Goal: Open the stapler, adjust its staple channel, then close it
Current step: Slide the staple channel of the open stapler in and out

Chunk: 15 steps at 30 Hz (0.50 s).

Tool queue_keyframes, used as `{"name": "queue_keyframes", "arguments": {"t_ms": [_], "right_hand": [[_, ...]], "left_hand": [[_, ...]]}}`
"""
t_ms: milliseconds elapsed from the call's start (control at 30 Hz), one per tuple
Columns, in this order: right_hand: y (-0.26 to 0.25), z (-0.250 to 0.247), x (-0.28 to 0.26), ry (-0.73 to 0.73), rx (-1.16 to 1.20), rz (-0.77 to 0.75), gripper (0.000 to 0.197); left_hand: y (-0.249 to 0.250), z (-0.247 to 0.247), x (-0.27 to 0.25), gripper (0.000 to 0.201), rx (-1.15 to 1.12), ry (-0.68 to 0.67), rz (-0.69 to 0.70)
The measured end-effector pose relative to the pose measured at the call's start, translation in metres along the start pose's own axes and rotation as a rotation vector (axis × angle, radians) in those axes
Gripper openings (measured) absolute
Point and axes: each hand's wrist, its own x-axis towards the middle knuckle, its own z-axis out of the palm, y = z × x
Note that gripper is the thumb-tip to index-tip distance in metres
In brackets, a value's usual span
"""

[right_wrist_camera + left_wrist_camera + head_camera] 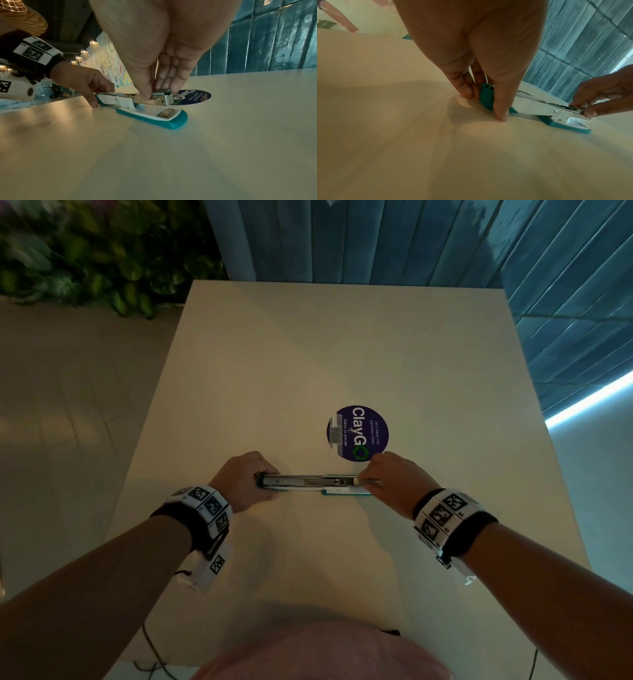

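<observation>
1. On the pale table point(308, 354), near its front half, lies a teal-and-white stapler point(313, 485), stretched across from left to right and opened flat, so that its top cover and its base form one long line

2. At the left end, the left hand point(244, 479) grips the folded-back top cover point(486, 98): the left wrist view shows the thumb down one side with its tip on the table and the curled fingers point(464, 88) on the other side, pinching the teal end between them

3. Between the two hands, the metal staple channel point(308, 481) lies exposed and faces upward; the right wrist view shows it raised a little above the teal base point(152, 119), which sits flat on the table with its small metal anvil plate point(167, 113) showing

4. At the right end, the right hand point(394, 479) closes on the front of the channel: its thumb point(144, 88) and bent fingers pinch the metal part from above, just behind the nose of the channel. Which exact piece the fingertips hold is too small to tell

5. Just beyond the right hand, a round dark-blue sticker point(358, 433) reading "ClayGO" is stuck flat to the table, close behind the stapler and not touching it

6. Both wrists carry black bands with white marker blocks point(205, 505)
</observation>
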Motion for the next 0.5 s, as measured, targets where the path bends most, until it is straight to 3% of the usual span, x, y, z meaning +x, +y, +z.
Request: {"name": "queue_keyframes", "arguments": {"t_ms": [300,466,500], "right_hand": [[-0.001,-0.001,-0.003,-0.019,-0.064,-0.034,0.029],[0.004,0.008,-0.004,0.036,0.100,0.028,0.028],[0.006,0.011,-0.006,0.069,0.154,0.047,0.035]], "left_hand": [[0.002,-0.002,0.001,0.032,0.022,-0.012,0.002],[0.000,0.000,0.001,0.032,0.018,-0.001,-0.008],[-0.001,0.000,0.001,0.033,0.022,-0.002,-0.008]]}}
